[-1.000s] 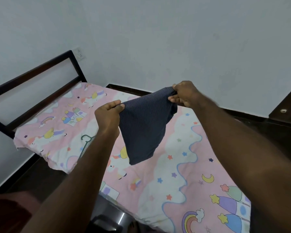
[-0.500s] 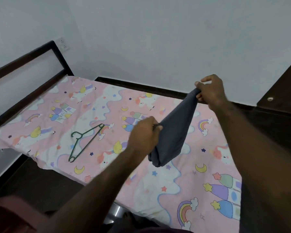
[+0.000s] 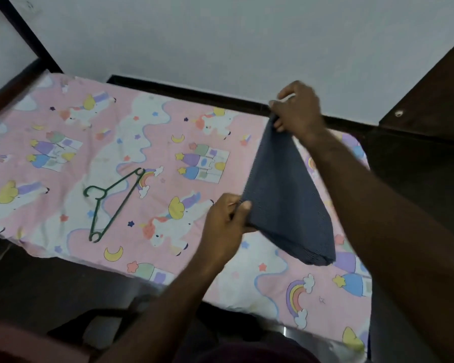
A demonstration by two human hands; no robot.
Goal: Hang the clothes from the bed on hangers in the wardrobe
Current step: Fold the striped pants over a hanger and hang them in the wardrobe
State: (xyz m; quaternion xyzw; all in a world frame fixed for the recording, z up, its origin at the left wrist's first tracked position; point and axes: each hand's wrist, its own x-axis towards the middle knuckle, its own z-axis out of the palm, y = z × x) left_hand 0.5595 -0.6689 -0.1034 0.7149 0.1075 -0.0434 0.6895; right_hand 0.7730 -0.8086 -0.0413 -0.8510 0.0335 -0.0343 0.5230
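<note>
Holding up a dark blue-grey, finely striped garment [image 3: 286, 195] over a bed. Pinching its top corner in the curled fingers of the right hand [image 3: 298, 111], high and toward the far edge of the mattress. Gripping a lower side edge between thumb and fingers of the left hand [image 3: 226, 226], nearer and lower. Stretched on a slant between the two grips, with most of the cloth hanging below and to the right of the left hand, down close over the pink unicorn-and-rainbow bedsheet [image 3: 168, 121]. Cannot tell whether touching the sheet. Well apart to the left, lying flat on the sheet and untouched: a green plastic hanger [image 3: 121, 205], hook pointing left. Beyond the bed, a dark headboard frame [image 3: 24, 72] at upper left, a pale wall [image 3: 220, 35] behind, and a dark wooden panel [image 3: 435, 82] at upper right.
</note>
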